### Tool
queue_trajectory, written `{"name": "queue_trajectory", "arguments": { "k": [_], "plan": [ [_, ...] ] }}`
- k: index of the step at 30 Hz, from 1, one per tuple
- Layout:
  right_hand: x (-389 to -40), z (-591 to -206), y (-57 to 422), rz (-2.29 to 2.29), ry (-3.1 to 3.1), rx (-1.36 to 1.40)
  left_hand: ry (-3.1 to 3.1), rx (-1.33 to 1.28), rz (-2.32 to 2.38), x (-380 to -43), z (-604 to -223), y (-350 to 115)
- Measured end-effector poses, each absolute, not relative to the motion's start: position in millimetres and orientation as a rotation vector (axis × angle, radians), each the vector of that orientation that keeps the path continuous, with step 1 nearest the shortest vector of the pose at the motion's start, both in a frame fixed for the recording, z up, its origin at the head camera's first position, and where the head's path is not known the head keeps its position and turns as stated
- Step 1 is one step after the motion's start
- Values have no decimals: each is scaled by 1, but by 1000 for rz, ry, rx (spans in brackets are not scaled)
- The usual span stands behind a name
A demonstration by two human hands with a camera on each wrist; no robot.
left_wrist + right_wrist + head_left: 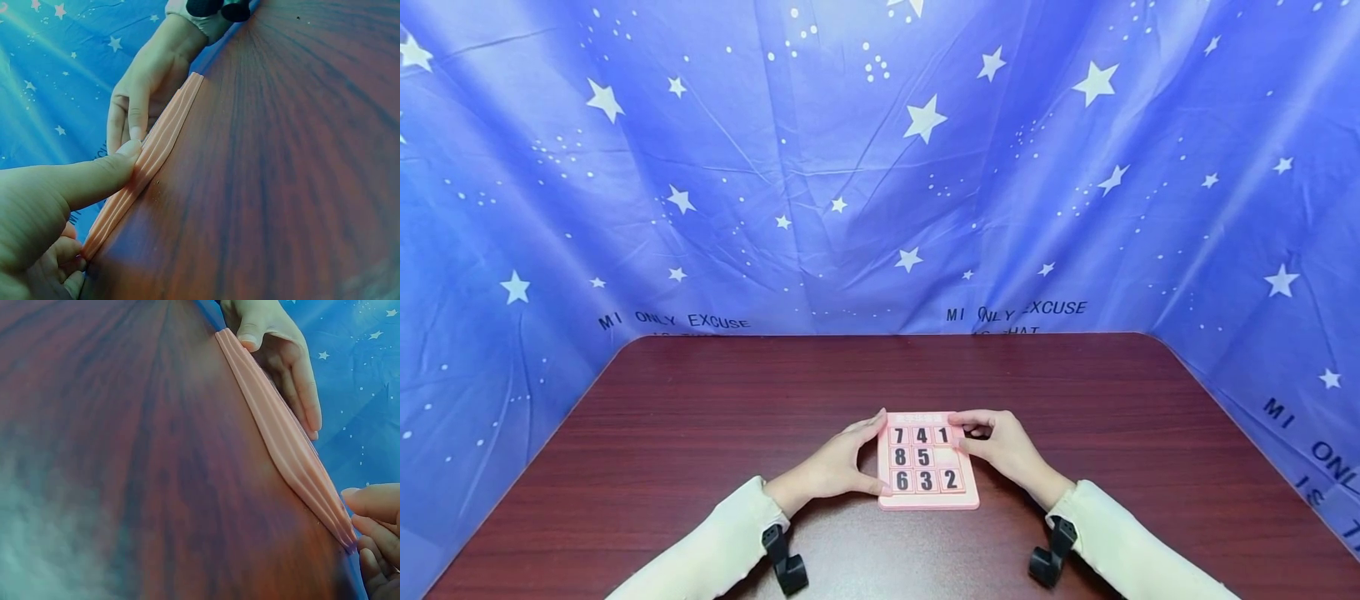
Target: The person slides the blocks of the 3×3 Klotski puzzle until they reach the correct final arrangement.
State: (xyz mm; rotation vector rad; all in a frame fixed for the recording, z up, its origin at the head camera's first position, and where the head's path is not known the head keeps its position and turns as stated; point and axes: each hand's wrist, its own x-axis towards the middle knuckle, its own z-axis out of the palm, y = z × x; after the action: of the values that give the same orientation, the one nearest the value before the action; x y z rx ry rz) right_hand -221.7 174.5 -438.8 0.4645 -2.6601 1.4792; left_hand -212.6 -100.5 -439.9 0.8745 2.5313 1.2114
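A pink sliding number puzzle point(928, 502) lies on the table, its digits facing up in the head view. Rows read 7 4 1, then 8 5 and a gap at the right, then 6 3 2. My left hand point(842, 462) grips the left side, thumb at the lower corner and fingers at the upper one. At the upper right, my right hand point(1007, 446) holds the edge, with its thumb beside the 1 tile point(943, 436) and the gap. Both wrist views show the puzzle's ridged side point(164, 140) low along the tabletop; its face is hidden there.
The dark red wooden table point(737, 383) extends around the puzzle. Behind it and along both sides hangs a blue curtain point(850, 167) with white stars and lettering. A black camera mount point(786, 562) sits on the left wrist, another point(1051, 557) on the right.
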Motion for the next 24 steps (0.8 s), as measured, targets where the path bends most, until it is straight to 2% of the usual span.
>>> {"name": "queue_trajectory", "arguments": {
  "k": [24],
  "plan": [
    [-223, -444, 176, 1501, -2672, 441, 2536, 874, 1199, -213, -441, -101]
  ]
}}
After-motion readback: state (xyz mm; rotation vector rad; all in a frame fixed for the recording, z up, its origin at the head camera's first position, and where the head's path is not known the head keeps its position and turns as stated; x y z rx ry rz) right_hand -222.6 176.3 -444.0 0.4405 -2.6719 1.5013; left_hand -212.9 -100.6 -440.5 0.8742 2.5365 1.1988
